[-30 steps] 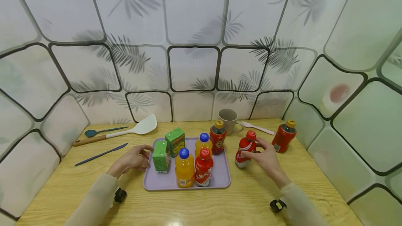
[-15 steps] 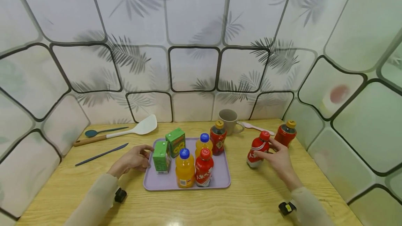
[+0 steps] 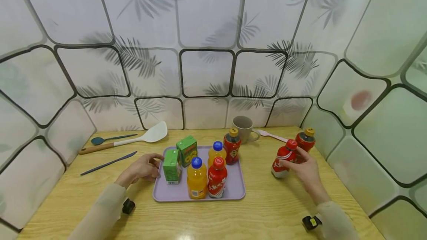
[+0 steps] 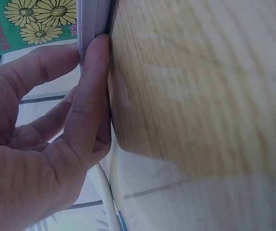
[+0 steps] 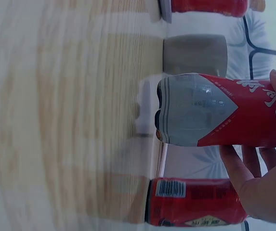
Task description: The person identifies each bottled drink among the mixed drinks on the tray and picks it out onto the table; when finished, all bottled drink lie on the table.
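Observation:
In the head view my right hand (image 3: 307, 169) grips a red and white bottle (image 3: 284, 159) to the right of the tray. The right wrist view shows that bottle (image 5: 215, 110) between thumb and fingers, its base a little off the table. Beside it stands a dark bottle with a red label and yellow cap (image 3: 305, 141). My left hand (image 3: 144, 169) holds the left rim of the purple tray (image 3: 233, 192); in the left wrist view, thumb and fingers pinch the tray edge (image 4: 92, 19). Green cartons (image 3: 172, 166), orange bottles (image 3: 197, 180) and red-labelled bottles (image 3: 217, 180) stand on the tray.
Behind the tray stands a grey mug (image 3: 242, 126), with a pink utensil (image 3: 274, 136) to its right. On the left lie a white spatula (image 3: 155, 132), a teal spoon (image 3: 98, 140) and a dark blue utensil (image 3: 108, 163). Patterned walls rise around the table.
My right hand has carried the red and white bottle rightward, close to the yellow-capped bottle, which it partly covers. My left hand stays at the tray's rim.

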`<control>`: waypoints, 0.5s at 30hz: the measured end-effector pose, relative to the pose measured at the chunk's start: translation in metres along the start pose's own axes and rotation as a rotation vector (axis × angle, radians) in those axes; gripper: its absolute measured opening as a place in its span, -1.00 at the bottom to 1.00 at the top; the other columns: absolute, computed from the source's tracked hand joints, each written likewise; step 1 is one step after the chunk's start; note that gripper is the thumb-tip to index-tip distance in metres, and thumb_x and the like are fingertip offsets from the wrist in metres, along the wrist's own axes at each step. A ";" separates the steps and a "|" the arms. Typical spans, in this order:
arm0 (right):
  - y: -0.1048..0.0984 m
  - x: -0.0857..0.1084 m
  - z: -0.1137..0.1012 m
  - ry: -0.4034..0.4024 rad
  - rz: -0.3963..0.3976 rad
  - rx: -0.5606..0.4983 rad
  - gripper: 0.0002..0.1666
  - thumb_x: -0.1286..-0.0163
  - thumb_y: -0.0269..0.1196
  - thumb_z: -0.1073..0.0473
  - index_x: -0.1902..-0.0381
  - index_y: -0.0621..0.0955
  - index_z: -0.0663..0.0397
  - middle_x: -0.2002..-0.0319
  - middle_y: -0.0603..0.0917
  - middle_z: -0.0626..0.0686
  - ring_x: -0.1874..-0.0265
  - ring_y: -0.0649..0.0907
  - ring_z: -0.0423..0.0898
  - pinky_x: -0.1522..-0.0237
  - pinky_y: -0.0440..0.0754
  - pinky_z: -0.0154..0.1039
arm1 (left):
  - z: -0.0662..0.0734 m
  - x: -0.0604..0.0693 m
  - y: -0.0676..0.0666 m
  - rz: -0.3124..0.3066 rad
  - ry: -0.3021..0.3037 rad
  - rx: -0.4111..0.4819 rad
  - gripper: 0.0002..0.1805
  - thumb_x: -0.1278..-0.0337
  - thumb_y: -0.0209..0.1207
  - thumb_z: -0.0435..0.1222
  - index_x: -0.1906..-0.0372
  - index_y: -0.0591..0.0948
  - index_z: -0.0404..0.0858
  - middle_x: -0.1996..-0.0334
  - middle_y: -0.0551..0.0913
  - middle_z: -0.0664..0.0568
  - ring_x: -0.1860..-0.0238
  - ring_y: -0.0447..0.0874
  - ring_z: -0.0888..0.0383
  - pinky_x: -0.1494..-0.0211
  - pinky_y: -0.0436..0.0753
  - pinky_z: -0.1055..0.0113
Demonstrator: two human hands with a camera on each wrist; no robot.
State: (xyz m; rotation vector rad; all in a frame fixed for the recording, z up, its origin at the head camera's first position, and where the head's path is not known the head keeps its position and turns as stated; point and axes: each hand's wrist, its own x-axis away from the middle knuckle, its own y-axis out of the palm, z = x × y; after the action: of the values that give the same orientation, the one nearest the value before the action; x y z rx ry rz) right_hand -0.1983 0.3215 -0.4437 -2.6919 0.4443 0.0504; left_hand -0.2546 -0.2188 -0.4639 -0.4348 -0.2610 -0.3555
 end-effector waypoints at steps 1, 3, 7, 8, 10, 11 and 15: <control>-0.002 0.000 0.001 0.010 0.007 0.000 -0.05 -0.10 0.49 0.04 -0.43 0.36 0.06 0.07 0.55 -0.31 0.13 0.50 -0.34 0.22 0.57 -0.56 | 0.000 0.001 0.000 -0.001 0.001 -0.002 -0.27 0.13 0.19 -0.63 -0.30 0.34 -0.41 0.15 0.40 -0.21 0.30 0.49 0.06 0.31 0.74 0.21; -0.005 -0.002 0.003 0.026 0.018 0.000 0.00 -0.10 0.49 0.04 -0.45 0.32 0.07 -0.05 0.55 -0.17 0.07 0.48 -0.28 0.23 0.55 -0.58 | 0.001 0.001 0.000 0.001 -0.002 -0.003 -0.27 0.13 0.19 -0.63 -0.30 0.35 -0.41 0.15 0.40 -0.20 0.30 0.49 0.06 0.32 0.74 0.22; -0.011 -0.002 0.007 0.054 0.034 0.009 0.08 -0.13 0.48 0.01 -0.51 0.20 0.09 -0.31 0.40 0.17 -0.11 0.41 -0.14 0.23 0.49 -0.66 | 0.001 0.002 0.001 0.010 -0.013 0.004 -0.28 0.14 0.19 -0.64 -0.29 0.36 -0.40 0.15 0.40 -0.20 0.30 0.49 0.06 0.31 0.74 0.22; -0.012 -0.002 0.008 0.059 0.041 0.012 0.10 -0.12 0.48 0.01 -0.51 0.19 0.09 -0.31 0.39 0.19 -0.13 0.39 -0.13 0.23 0.48 -0.66 | 0.001 0.001 0.001 0.012 -0.013 0.004 -0.28 0.14 0.19 -0.64 -0.29 0.36 -0.40 0.15 0.40 -0.20 0.30 0.49 0.06 0.31 0.74 0.22; -0.016 -0.002 0.010 0.069 0.054 0.017 0.10 -0.12 0.48 0.00 -0.52 0.18 0.07 -0.31 0.38 0.17 -0.13 0.38 -0.15 0.23 0.49 -0.66 | 0.001 0.001 0.001 0.013 -0.012 0.002 -0.28 0.14 0.19 -0.63 -0.29 0.37 -0.40 0.16 0.41 -0.20 0.30 0.49 0.06 0.31 0.74 0.22; -0.017 -0.002 0.011 0.071 0.062 0.012 0.09 -0.12 0.48 0.00 -0.52 0.19 0.05 -0.30 0.39 0.13 -0.11 0.39 -0.19 0.23 0.50 -0.65 | 0.001 0.000 0.001 0.014 -0.012 0.000 -0.29 0.14 0.19 -0.63 -0.28 0.37 -0.40 0.16 0.41 -0.19 0.30 0.50 0.06 0.32 0.74 0.22; -0.022 -0.003 0.011 0.054 0.093 -0.005 0.05 -0.13 0.48 0.03 -0.50 0.23 0.04 -0.23 0.42 -0.04 0.03 0.38 -0.36 0.23 0.52 -0.63 | 0.000 -0.001 0.001 0.025 -0.012 -0.010 -0.30 0.13 0.19 -0.62 -0.28 0.39 -0.39 0.17 0.42 -0.19 0.29 0.50 0.05 0.32 0.73 0.23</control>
State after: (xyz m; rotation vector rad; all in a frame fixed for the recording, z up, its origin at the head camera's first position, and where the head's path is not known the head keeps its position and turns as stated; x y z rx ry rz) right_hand -0.1937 0.3457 -0.4450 -2.6815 0.5859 0.0052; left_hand -0.2552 -0.2179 -0.4648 -0.4494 -0.2656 -0.3298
